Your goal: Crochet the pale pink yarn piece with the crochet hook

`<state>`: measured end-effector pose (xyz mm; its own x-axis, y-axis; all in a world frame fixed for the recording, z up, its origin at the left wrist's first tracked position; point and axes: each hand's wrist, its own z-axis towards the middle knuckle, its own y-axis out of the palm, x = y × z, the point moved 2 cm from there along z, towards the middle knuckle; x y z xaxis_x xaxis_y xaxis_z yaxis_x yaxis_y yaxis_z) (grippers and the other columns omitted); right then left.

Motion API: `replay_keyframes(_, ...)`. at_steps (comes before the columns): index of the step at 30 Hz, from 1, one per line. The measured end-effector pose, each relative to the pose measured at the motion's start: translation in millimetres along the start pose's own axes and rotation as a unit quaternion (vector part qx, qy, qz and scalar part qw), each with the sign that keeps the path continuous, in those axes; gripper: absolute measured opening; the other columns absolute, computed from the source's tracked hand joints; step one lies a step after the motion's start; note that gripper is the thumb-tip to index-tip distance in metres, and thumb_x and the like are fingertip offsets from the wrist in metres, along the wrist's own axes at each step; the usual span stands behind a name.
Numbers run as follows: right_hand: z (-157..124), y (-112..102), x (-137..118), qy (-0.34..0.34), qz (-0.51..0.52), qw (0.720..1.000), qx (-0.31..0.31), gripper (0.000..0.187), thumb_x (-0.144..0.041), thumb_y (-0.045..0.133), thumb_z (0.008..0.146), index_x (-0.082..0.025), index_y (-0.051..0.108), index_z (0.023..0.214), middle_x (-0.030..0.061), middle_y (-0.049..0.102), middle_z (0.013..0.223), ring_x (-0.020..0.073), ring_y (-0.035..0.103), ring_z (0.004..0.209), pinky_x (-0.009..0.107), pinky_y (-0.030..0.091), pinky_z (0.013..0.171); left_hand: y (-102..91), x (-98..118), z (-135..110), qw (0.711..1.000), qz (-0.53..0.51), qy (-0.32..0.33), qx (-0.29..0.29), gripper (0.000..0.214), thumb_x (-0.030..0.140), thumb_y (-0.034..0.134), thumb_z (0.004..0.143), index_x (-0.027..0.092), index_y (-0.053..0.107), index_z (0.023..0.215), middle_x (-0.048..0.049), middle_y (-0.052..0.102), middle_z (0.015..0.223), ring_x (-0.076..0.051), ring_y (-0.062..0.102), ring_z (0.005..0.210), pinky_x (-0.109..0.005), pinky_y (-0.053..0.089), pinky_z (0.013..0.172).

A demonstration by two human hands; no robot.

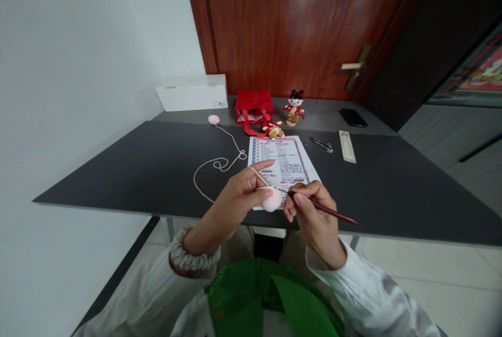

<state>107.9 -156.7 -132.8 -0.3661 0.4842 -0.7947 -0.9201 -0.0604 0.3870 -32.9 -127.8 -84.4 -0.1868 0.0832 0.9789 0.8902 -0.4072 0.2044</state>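
My left hand (235, 195) pinches a small, rounded, pale pink crochet piece (272, 200) between thumb and fingers, its index finger stretched out with yarn running over it. From that hand the pale yarn (196, 177) loops across the table to a small yarn ball (214, 119). My right hand (314, 209) is closed round the dark handle of a crochet hook (335, 212). The hook's thin metal tip reaches the upper edge of the crochet piece; whether it passes through a stitch is too small to tell. Beneath both hands lies a printed pattern sheet (280, 156).
On the dark table (157, 169) stand a white box (192, 93), a red gift bag (254, 107) and a crocheted doll (294, 108). A second doll (273, 129) lies by the bag. Farther right are small scissors (321, 144), a flat white packet (347, 147) and a black phone (353, 117).
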Motion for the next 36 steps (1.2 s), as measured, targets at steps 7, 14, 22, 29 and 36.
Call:
replay_keyframes(7, -5.8, -1.0, -2.0, -0.034, 0.000, 0.999, 0.041, 0.007, -0.019, 0.060, 0.086, -0.023, 0.057, 0.081, -0.0024, 0.055, 0.067, 0.0109, 0.052, 0.053, 0.023, 0.042, 0.045, -2.5, 1.2, -0.2, 1.000, 0.010, -0.005, 0.004, 0.048, 0.019, 0.068, 0.074, 0.016, 0.057, 0.121, 0.0017, 0.061, 0.071, -0.013, 0.055, 0.070, -0.027, 0.041, 0.070)
replay_keyframes(14, -20.4, -10.4, -7.2, -0.137, -0.179, 0.974, 0.013, 0.016, -0.008, 0.061, 0.083, -0.023, 0.061, 0.090, 0.0026, 0.063, 0.080, 0.0157, 0.059, 0.069, 0.030, 0.046, 0.058, -6.0, 4.6, 1.0, 0.998, 0.050, -0.008, -0.021, 0.008, 0.018, 0.066, 0.073, 0.016, 0.063, 0.066, -0.0064, 0.068, 0.087, -0.023, 0.059, 0.096, -0.034, 0.041, 0.086)
replay_keyframes(22, -10.5, -14.9, -9.7, -0.029, -0.068, 0.997, -0.002, 0.008, -0.017, 0.056, 0.089, -0.023, 0.058, 0.083, -0.0016, 0.058, 0.066, 0.0112, 0.052, 0.052, 0.024, 0.041, 0.045, -6.4, 11.0, -0.3, 0.994, 0.107, -0.011, -0.036, 0.011, 0.016, 0.064, 0.074, 0.016, 0.062, 0.063, -0.0075, 0.069, 0.101, -0.025, 0.056, 0.111, -0.036, 0.038, 0.094)
replay_keyframes(29, -12.9, -21.5, -17.4, -0.088, -0.171, 0.979, -0.065, 0.012, -0.010, 0.063, 0.082, -0.021, 0.062, 0.088, 0.0028, 0.064, 0.078, 0.0149, 0.060, 0.068, 0.030, 0.047, 0.060, -7.1, 10.5, -0.3, 0.994, 0.071, -0.057, -0.062, 0.012, 0.016, 0.065, 0.074, 0.017, 0.069, 0.086, -0.0074, 0.070, 0.099, -0.021, 0.064, 0.090, -0.035, 0.042, 0.086)
replay_keyframes(36, -10.1, -23.7, -21.1, -0.123, -0.195, 0.969, -0.090, 0.015, -0.008, 0.061, 0.083, -0.022, 0.062, 0.090, 0.0026, 0.064, 0.076, 0.0152, 0.061, 0.067, 0.028, 0.049, 0.057, -6.2, 11.9, -0.3, 0.991, 0.043, -0.092, -0.084, 0.039, 0.009, 0.062, 0.076, 0.015, 0.062, 0.114, -0.0070, 0.070, 0.101, -0.018, 0.062, 0.089, -0.030, 0.041, 0.082)
